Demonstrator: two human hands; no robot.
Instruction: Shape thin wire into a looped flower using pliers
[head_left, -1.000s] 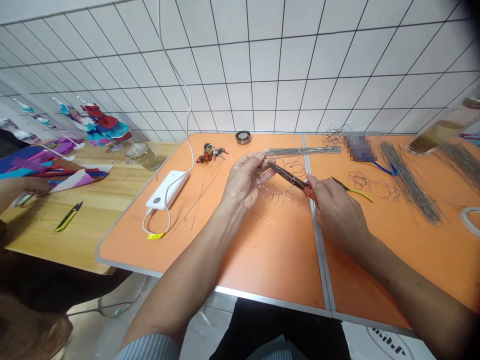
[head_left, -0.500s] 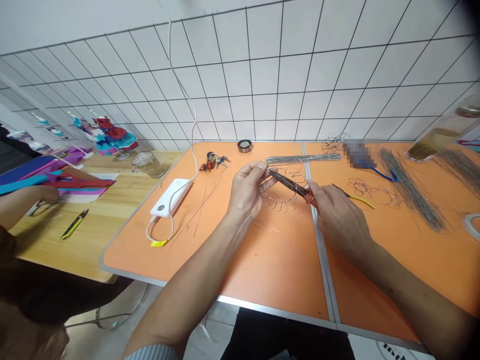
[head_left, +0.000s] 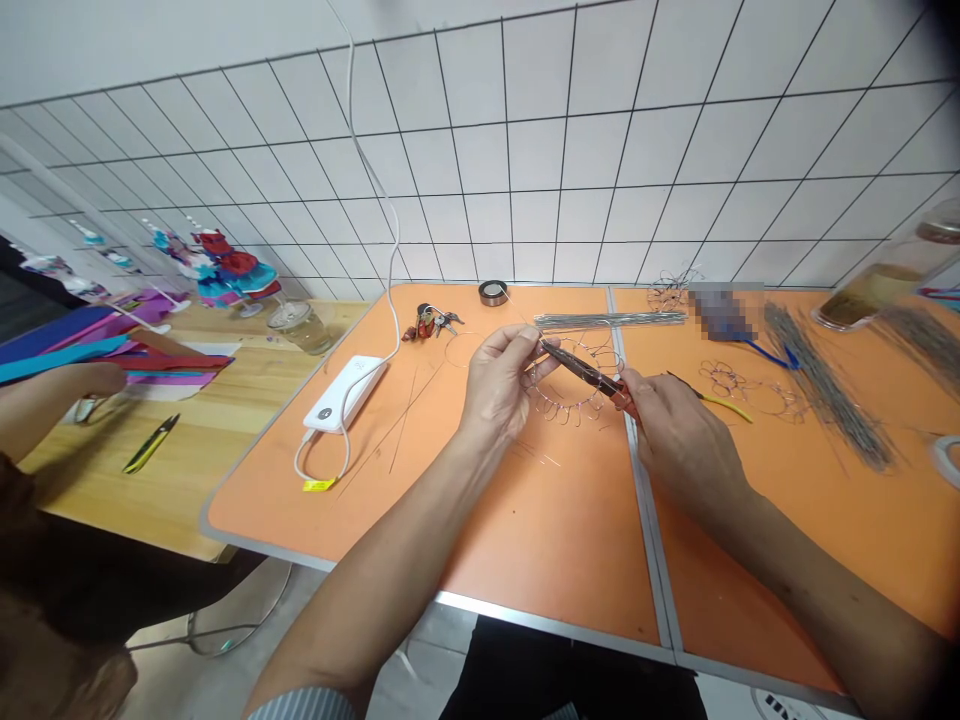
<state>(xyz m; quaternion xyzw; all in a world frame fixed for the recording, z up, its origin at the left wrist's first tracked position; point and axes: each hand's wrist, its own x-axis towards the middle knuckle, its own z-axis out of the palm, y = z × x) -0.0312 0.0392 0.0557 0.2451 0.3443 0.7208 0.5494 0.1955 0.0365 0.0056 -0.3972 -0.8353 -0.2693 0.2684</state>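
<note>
The left hand point(head_left: 496, 385) pinches the looped wire ring point(head_left: 564, 405) between thumb and fingers, while the right hand point(head_left: 686, 430) is wrapped around the pliers point(head_left: 581, 370). Their tips meet the wire beside the left thumb — whether they bite fully, one cannot tell. A slip there could nip that thumb or bend a loop. The ring hangs just above the orange table point(head_left: 480, 540); its loops could snag the wire bundle point(head_left: 611, 320) lying behind.
</note>
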